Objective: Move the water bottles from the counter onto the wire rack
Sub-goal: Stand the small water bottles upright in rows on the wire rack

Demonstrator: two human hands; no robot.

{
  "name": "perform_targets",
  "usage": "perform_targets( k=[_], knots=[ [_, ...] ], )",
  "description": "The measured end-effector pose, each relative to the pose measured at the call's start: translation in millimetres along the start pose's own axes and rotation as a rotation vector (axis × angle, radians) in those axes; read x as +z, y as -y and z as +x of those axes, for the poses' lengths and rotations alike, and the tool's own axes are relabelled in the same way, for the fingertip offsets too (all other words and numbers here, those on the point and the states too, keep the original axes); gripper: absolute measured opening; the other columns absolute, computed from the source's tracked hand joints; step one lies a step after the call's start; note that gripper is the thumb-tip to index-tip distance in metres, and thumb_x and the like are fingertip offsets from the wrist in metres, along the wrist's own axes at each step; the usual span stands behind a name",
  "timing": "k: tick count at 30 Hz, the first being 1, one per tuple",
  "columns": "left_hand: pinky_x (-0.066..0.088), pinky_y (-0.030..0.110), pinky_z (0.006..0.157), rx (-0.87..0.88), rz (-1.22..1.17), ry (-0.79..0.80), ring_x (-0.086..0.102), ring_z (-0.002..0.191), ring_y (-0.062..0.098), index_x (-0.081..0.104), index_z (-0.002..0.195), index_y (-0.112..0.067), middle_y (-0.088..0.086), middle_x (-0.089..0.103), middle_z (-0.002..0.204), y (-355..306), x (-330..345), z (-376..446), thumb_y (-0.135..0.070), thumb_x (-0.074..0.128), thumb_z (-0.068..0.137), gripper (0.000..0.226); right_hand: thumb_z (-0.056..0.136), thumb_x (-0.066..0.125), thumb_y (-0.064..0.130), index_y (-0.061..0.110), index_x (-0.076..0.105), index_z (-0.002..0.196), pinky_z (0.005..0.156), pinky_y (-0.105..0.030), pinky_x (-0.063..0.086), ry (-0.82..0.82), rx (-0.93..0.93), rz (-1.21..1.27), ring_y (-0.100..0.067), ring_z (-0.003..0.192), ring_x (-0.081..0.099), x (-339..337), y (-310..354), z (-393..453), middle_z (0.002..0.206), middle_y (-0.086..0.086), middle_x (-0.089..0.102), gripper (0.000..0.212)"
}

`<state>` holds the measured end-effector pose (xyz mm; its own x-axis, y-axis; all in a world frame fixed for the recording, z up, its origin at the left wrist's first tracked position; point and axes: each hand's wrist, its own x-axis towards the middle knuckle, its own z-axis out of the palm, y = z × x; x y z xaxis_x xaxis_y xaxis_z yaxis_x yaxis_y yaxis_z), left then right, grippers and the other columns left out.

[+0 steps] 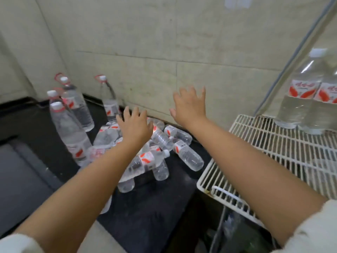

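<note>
Far left, standing bottles: four tall clear plastic water bottles with white caps and red carry rings point(72, 123) stand upright on the black counter point(155, 212), three grouped together and one closer to the tiled wall.

Pile of small bottles: a heap of small clear plastic water bottles with red-and-white labels point(158, 148) lies on its side on the counter, some crossing over others. None of these is on the rack yet.

My left hand: my left hand point(135, 127) hovers over the pile with the fingers spread wide, holding nothing. I cannot tell whether the fingertips touch a bottle.

My right hand: my right hand point(189, 108) is raised near the wall, behind the pile, fingers splayed wide and empty.

Rack: the white wire rack point(273, 152) sits to my right, beside the counter, with two large clear labelled bottles point(308, 99) standing at its back corner.

Risk, pile: the bottles are round and stacked loosely, so I judge that pulling one out could send others rolling off the counter edge.

Risk, grip: grabbing several at once with a wide hand could let a smooth one slip out.

Risk, rack: a small bottle laid along the wires could roll, or knock into the two standing ones.
</note>
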<state>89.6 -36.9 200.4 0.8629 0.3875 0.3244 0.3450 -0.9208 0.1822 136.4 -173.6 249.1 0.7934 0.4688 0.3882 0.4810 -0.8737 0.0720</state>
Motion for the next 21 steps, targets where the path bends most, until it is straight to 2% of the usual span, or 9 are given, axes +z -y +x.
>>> perform_targets(
  k=[4, 6, 8, 12, 15, 18, 21],
  knots=[
    [0.023, 0.047, 0.106, -0.064, 0.003, 0.013, 0.023, 0.135, 0.032, 0.043, 0.131, -0.015, 0.008, 0.037, 0.143, 86.0, 16.2, -13.7, -0.037, 0.039, 0.091, 0.046, 0.093, 0.042, 0.032, 0.008, 0.046, 0.127, 0.111, -0.054, 0.012, 0.091, -0.022, 0.131, -0.031, 0.131, 0.030, 37.2, 81.4, 15.4, 0.135, -0.011, 0.045, 0.042],
    [0.022, 0.045, 0.108, -0.069, 0.015, 0.095, 0.023, 0.135, 0.031, 0.038, 0.134, -0.018, 0.007, 0.034, 0.144, 120.3, 30.6, -19.8, -0.039, 0.041, 0.092, 0.048, 0.094, 0.040, 0.032, 0.010, 0.046, 0.128, 0.111, -0.053, 0.013, 0.131, 0.009, 0.165, -0.030, 0.129, 0.034, 65.4, 111.1, 16.5, 0.135, -0.009, 0.045, 0.040],
    [0.020, 0.044, 0.110, -0.068, 0.031, 0.168, 0.021, 0.137, 0.030, 0.035, 0.137, -0.021, 0.005, 0.030, 0.147, 151.8, 48.5, -25.9, -0.042, 0.040, 0.092, 0.050, 0.095, 0.037, 0.033, 0.014, 0.045, 0.130, 0.112, -0.053, 0.011, 0.199, 0.084, 0.217, -0.028, 0.134, 0.029, 95.7, 132.0, 12.3, 0.140, -0.007, 0.042, 0.041],
    [0.027, 0.039, 0.109, -0.122, 0.031, 0.275, 0.026, 0.135, 0.028, 0.028, 0.140, -0.017, 0.007, 0.030, 0.147, 204.2, 85.8, -43.1, -0.043, 0.039, 0.092, 0.055, 0.094, 0.031, 0.049, 0.021, 0.039, 0.137, 0.108, -0.056, 0.020, 0.433, 0.351, 0.323, -0.033, 0.138, 0.021, 146.5, 155.9, -6.0, 0.150, -0.006, 0.026, 0.052],
    [0.034, 0.040, 0.103, -0.212, -0.083, 0.440, 0.030, 0.132, 0.030, 0.019, 0.142, -0.014, 0.010, 0.030, 0.144, 219.7, 111.0, -57.3, -0.043, 0.044, 0.091, 0.064, 0.093, 0.026, 0.055, 0.031, 0.026, 0.142, 0.108, -0.059, 0.023, 0.601, 0.515, 0.417, -0.036, 0.141, 0.001, 167.6, 166.7, -15.8, 0.156, -0.002, 0.002, 0.055],
    [0.040, 0.041, 0.098, -0.254, -0.193, 0.536, 0.032, 0.128, 0.032, 0.019, 0.140, -0.012, 0.012, 0.026, 0.143, 217.1, 132.1, -63.1, -0.044, 0.052, 0.086, 0.070, 0.093, 0.031, 0.053, 0.031, 0.029, 0.141, 0.107, -0.055, 0.023, 0.572, 0.584, 0.498, -0.036, 0.141, -0.012, 177.8, 173.0, -12.9, 0.156, 0.000, -0.003, 0.052],
    [0.039, 0.040, 0.098, -0.301, -0.250, 0.551, 0.032, 0.128, 0.034, 0.014, 0.142, -0.010, 0.015, 0.013, 0.149, 210.5, 145.0, -62.4, -0.039, 0.058, 0.084, 0.079, 0.089, 0.047, 0.045, 0.023, 0.044, 0.131, 0.106, -0.045, 0.029, 0.484, 0.639, 0.540, -0.037, 0.140, -0.005, 182.7, 174.4, -9.5, 0.154, -0.002, 0.009, 0.048]
  ],
)
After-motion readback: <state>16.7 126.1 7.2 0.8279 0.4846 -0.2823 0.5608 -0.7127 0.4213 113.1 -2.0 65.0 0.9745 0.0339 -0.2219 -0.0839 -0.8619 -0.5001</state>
